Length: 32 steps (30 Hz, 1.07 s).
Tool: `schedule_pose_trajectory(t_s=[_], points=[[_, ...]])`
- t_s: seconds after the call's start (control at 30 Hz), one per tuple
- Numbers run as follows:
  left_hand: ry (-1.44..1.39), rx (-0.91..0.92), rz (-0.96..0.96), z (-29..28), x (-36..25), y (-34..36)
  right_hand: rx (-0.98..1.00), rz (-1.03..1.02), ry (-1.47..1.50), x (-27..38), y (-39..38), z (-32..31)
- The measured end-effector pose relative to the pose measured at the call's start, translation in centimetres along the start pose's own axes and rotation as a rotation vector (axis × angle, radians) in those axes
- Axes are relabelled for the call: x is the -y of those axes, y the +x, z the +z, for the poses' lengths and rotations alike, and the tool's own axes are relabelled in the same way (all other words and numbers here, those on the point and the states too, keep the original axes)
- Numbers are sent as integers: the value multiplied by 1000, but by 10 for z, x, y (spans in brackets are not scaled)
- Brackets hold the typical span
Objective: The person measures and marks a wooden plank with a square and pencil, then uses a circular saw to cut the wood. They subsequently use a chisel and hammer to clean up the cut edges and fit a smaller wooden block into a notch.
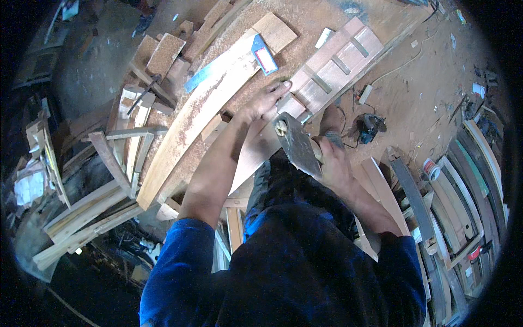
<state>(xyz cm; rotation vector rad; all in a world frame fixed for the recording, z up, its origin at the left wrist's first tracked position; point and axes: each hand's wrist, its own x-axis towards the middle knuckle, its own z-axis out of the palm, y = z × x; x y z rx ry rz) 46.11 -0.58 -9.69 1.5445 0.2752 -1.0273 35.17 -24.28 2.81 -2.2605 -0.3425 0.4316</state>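
Note:
My left hand (265, 102) is closed at the near end of a pinkish wooden board, holding a short wooden block (292, 106) there; some of its fingers are hidden. Dark crosswise strips or slots mark the board (321, 68), which slants away to the upper right. In my right hand (333, 163) is the handle of a tool with a broad, dark, flat head (298, 143). Pale wood shows at the far end of that head, close to the block. I cannot make out the tool's exact kind.
Left of my hands lies a long curved plank (196, 122) strewn with sawdust, a blue-and-white tool (264, 55) upon it. A dark power tool (368, 128) with a cord sits on the dirt floor at right. Several curved wooden pieces (455, 201) are stacked farther right.

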Motion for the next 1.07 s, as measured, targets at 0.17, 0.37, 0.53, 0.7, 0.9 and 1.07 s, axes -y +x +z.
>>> schedule_pose_trajectory(t_s=[0.17,0.37,0.53,0.7,0.9,1.07], points=[[50,8,32,-3,-4,4,134,297,-73,-31,34,12],[2,-16,-25,7,-13,-9,48,59,-50,1,4,-7],[77,-126,106,2,16,8,155,266,-152,-21,28,8],[128,-66,36,11,-17,-8,17,-64,-99,-17,2,-1],[85,-21,-11,10,-6,2,130,334,-148,-32,24,3],[43,-114,147,6,17,5,79,43,-35,6,20,-17]])
